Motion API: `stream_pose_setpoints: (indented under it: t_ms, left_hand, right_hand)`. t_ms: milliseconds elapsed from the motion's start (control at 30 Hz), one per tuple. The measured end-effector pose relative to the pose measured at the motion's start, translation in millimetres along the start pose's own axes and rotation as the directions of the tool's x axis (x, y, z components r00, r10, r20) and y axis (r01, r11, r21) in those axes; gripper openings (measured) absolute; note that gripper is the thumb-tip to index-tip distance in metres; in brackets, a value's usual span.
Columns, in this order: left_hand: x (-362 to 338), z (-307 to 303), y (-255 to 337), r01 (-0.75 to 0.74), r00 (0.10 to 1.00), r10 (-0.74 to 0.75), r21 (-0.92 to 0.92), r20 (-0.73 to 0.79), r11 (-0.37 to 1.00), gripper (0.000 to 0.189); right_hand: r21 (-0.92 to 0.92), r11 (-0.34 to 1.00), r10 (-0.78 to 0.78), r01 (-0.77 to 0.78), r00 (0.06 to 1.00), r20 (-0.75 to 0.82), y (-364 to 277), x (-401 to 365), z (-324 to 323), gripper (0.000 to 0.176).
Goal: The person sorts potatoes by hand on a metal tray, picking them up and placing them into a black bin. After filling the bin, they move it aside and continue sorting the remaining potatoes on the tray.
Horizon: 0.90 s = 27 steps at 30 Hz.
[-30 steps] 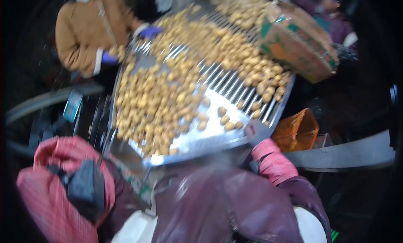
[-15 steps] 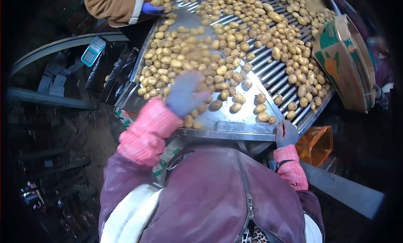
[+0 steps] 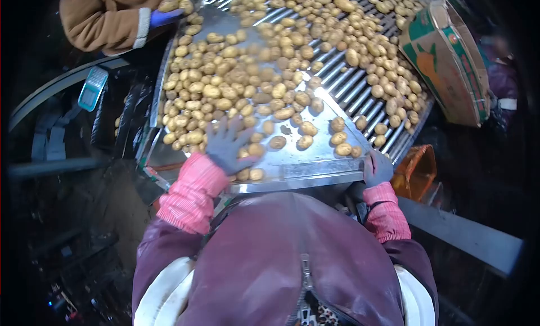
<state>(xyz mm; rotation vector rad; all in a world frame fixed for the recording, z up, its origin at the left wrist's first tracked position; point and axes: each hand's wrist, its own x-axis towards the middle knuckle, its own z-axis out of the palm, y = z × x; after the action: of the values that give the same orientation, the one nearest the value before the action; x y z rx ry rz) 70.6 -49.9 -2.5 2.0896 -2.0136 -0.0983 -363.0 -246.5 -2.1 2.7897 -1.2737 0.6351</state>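
A heap of small yellow potatoes (image 3: 242,84) covers a steel sorting table (image 3: 315,171) with roller bars at its far right. My left hand (image 3: 225,146), in a blue-grey glove with a pink cuff, lies spread flat on the potatoes at the near left of the table. My right hand (image 3: 377,167), gloved the same, rests curled on the table's near right corner, close to a few loose potatoes (image 3: 340,143). Neither hand holds a potato that I can see.
Another person in a tan coat (image 3: 107,16) with blue gloves works at the table's far left. An open cardboard box (image 3: 447,64) tilts at the right edge. An orange crate (image 3: 413,171) sits below the right corner. A teal scale (image 3: 93,88) lies on the left.
My left arm rose from my side, reached over the potatoes and has come down flat on them nearer the front edge. My right hand stayed at the corner.
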Motion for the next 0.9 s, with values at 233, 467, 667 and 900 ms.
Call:
stream_pose_setpoints:
  t_ms: [233, 467, 667, 900]
  left_hand:
    - [-17, 0, -21, 0.126, 0.992, -0.126, 0.010, 0.023, 0.992, 0.071]
    - [-28, 4, 1, 0.173, 0.980, -0.182, -0.109, -0.086, 0.979, 0.067]
    - [-26, 13, 44, 0.021, 1.000, -0.022, -0.137, -0.010, 0.990, 0.068]
    - [-34, 27, 54, 0.107, 0.994, -0.108, -0.043, -0.025, 0.993, 0.071]
  right_hand:
    - [-0.034, 0.996, 0.083, -0.079, 0.986, 0.145, -3, 7, -5, 0.042]
    - [0.125, 0.992, -0.030, -0.015, 0.936, 0.350, -39, 81, 13, 0.062]
    - [0.257, 0.961, -0.237, 0.103, 0.786, 0.571, -138, 111, 58, 0.054]
    - [0.386, 0.892, -0.371, 0.234, 0.868, 0.332, -118, 123, 48, 0.044]
